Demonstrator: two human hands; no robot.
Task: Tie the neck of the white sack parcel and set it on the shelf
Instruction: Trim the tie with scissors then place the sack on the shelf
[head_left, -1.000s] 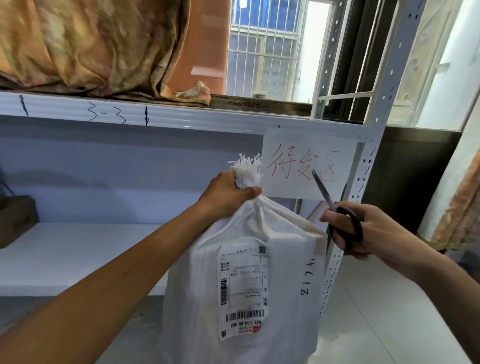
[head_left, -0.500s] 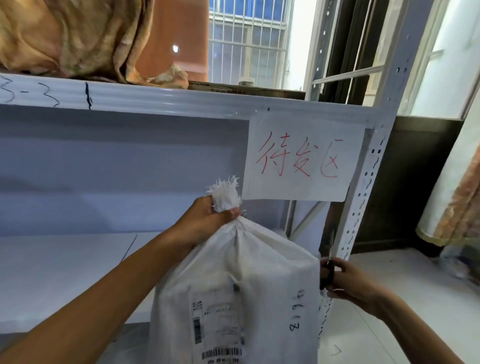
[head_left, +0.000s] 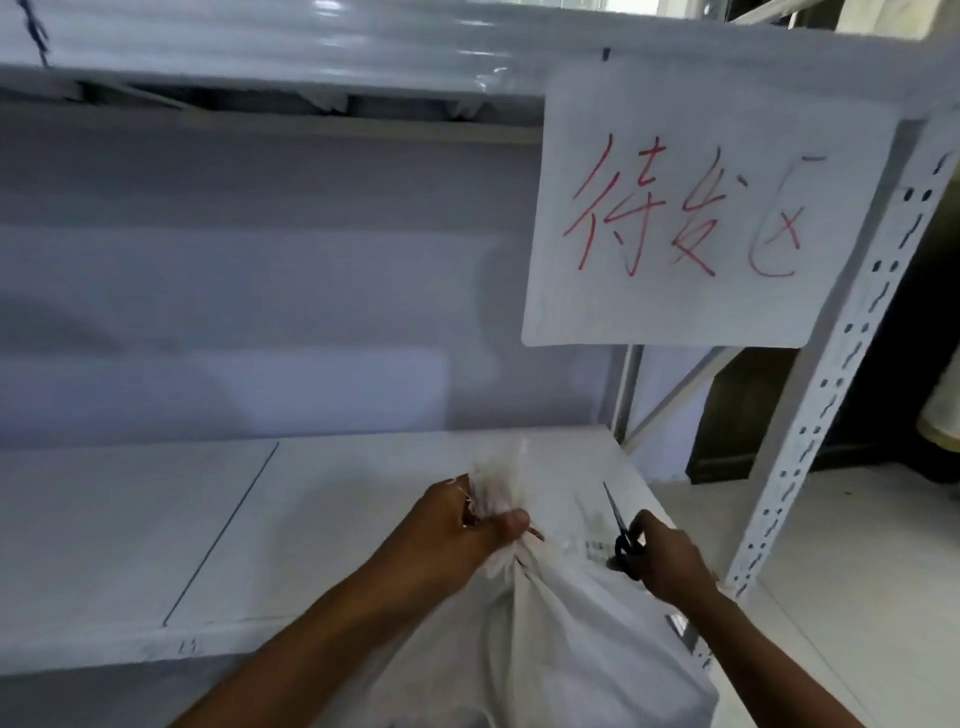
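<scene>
The white sack parcel (head_left: 566, 649) fills the lower middle of the head view, its top leaning over the front edge of the white shelf board (head_left: 156, 519). My left hand (head_left: 457, 530) is clenched around the gathered, frayed neck of the sack. My right hand (head_left: 660, 561) is at the sack's right shoulder and holds black-handled scissors (head_left: 621, 535), blades pointing up and away. The sack's lower part is cut off by the frame edge.
A paper sign (head_left: 691, 218) with red handwriting hangs from the upper shelf beam (head_left: 311, 47). A perforated white upright (head_left: 841, 374) stands right of the sack. Pale tiled floor (head_left: 857, 597) lies beyond it.
The view has closed in on the shelf and tilted down. The sack has moved forward and up, so its neck now lies over the shelf board. The scissors stay in my right hand.
</scene>
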